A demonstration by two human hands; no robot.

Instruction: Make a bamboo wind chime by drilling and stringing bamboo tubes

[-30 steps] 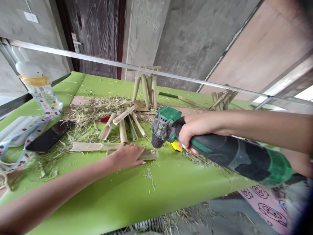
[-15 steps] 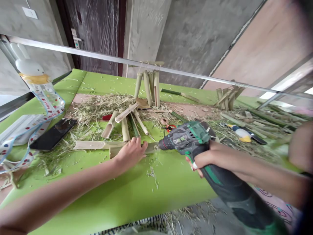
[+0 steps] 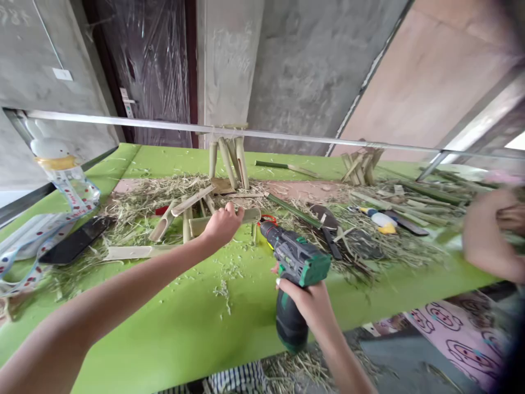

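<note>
Over a bamboo piece point(image 3: 246, 215), left hand point(image 3: 223, 225) raised, empty; right hand point(image 3: 307, 303) clenched round a cordless drill point(image 3: 293, 268)

No text can be read clearly: the concrete pillar point(image 3: 227, 41) and wall point(image 3: 24, 33) bear faint scribbles, and the polka-dot strap point(image 3: 76, 202) has tiny red lettering.

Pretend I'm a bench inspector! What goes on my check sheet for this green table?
Surface: green table top, with shavings scattered on it.
Job's things: cordless drill; flat bamboo piece; tied bamboo frame.
Clutter: dry bamboo shavings; smartphone; plastic bottle.
Hands: right hand grips the cordless drill; left hand is at the flat bamboo piece; another person's hand is at the far right.
Cables: nothing seen.
Surroundings: concrete pillar; plastic-wrapped door.
</note>
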